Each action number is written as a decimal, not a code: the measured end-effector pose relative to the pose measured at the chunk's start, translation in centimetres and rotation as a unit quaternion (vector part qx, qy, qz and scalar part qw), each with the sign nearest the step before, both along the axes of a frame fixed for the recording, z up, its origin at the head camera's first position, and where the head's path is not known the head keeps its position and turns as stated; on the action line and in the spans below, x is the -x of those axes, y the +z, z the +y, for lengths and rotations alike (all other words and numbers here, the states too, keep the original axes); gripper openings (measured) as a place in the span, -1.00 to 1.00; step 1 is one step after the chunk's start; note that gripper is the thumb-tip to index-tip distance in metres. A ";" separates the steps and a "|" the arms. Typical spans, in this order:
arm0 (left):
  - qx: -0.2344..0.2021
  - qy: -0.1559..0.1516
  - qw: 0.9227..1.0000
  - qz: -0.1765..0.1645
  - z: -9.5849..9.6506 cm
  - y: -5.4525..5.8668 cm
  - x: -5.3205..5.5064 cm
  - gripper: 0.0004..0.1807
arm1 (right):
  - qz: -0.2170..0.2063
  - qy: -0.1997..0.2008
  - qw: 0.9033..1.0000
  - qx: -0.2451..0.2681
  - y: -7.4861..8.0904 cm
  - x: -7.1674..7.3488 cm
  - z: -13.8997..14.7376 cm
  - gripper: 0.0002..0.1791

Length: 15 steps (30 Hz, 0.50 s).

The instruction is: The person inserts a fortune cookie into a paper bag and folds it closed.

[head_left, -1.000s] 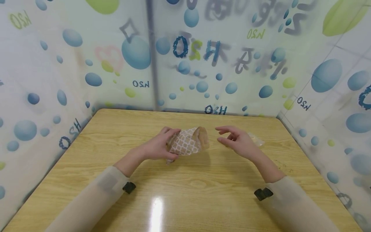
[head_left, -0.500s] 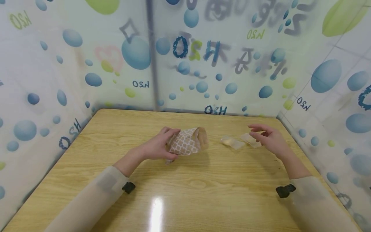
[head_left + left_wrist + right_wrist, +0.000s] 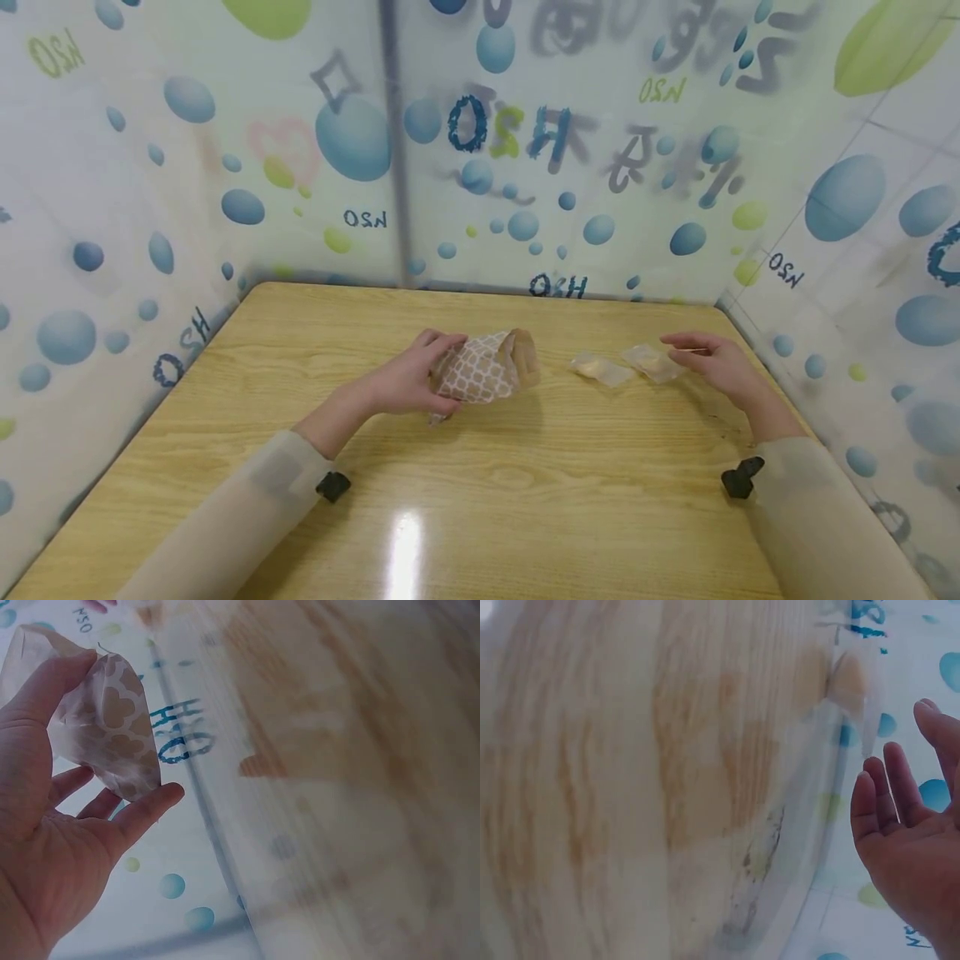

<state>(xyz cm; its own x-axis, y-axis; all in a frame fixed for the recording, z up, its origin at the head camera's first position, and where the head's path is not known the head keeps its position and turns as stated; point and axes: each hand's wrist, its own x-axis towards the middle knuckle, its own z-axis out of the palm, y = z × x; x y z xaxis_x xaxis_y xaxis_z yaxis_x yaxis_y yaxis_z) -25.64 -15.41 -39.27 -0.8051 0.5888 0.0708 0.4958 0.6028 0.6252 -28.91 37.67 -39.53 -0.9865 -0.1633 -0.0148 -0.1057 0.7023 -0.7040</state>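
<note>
In the head view my left hand [image 3: 405, 379] grips a brown paper bag [image 3: 480, 367] with a white lattice print, thumb on the near side and fingers on the far side. The bag lies on its side, its mouth facing right. What it contains cannot be seen. The left wrist view also shows the thumb and fingers around the bag [image 3: 112, 724]. Two small clear packets with pale contents lie right of the bag: a left packet [image 3: 600, 368] and a right packet [image 3: 651, 363]. My right hand [image 3: 716, 367] hovers near the right packet, fingers relaxed, holding nothing.
The wooden table [image 3: 480, 500] reaches back to a curtain-like wall [image 3: 480, 225] printed with drops and letters. Similar walls stand at the left and right. Small dark marks [image 3: 723, 433] show on the tabletop near the right wrist.
My right hand has moved right, from beside the bag's mouth to past the packets. Both packets now show, where it covered much of that spot before. My left hand and the bag stay put.
</note>
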 end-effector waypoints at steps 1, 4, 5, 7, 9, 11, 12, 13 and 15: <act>0.000 -0.001 1.000 0.001 0.0 0.0 0.0 0.16 | -0.006 0.001 1.000 -0.004 -0.2 0.2 0.2 -0.41; -0.001 -0.002 1.000 0.001 0.0 -0.1 0.0 0.16 | -0.028 0.008 1.000 -0.011 -0.6 0.6 0.6 -0.39; -0.002 -0.001 1.000 0.000 0.0 -0.1 0.0 0.16 | -0.035 0.012 0.999 -0.012 -0.7 0.7 0.7 -0.38; -0.002 0.000 1.000 -0.001 0.0 -0.1 0.0 0.16 | -0.049 0.018 0.999 -0.012 -0.9 0.9 0.7 -0.35; -0.001 0.000 1.000 -0.002 0.0 -0.1 0.1 0.16 | -0.060 0.024 0.998 -0.009 -1.0 0.9 0.6 -0.33; -0.001 0.000 1.000 -0.002 0.0 -0.1 0.0 0.16 | -0.068 0.027 0.997 -0.009 -1.1 0.9 0.4 -0.31; -0.001 -0.001 1.000 -0.002 0.0 0.0 0.0 0.15 | -0.072 0.028 0.997 -0.008 -1.1 0.8 0.2 -0.30; -0.002 -0.001 1.000 -0.001 0.0 0.0 0.0 0.15 | -0.075 0.029 0.997 -0.008 -1.1 0.8 0.1 -0.29; -0.002 -0.002 1.000 -0.001 0.0 0.0 0.0 0.15 | -0.075 0.034 0.997 -0.013 -1.1 0.7 -0.1 -0.28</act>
